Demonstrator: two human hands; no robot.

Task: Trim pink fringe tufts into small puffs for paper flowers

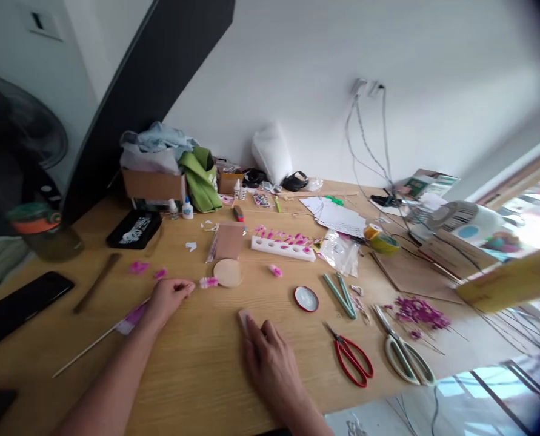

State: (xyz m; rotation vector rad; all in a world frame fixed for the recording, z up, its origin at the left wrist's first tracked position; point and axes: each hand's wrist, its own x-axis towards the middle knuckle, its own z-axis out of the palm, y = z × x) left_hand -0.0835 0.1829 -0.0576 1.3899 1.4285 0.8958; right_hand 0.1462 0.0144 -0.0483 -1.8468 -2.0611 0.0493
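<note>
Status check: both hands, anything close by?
Left hand beside pink-white tuft; grip unclear. Right hand touching small pale strip. Red-handled scissors lie to its right.

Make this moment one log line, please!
left hand: near pink-white tuft | right hand: touching pale piece | red scissors: on table

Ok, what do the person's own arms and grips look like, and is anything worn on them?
The left grip and right grip are ungloved human hands, with no rings to be made out. The left forearm and right forearm are bare as far as they show: no sleeve, watch or bracelet in view. Finer markings are too blurred to tell.
</note>
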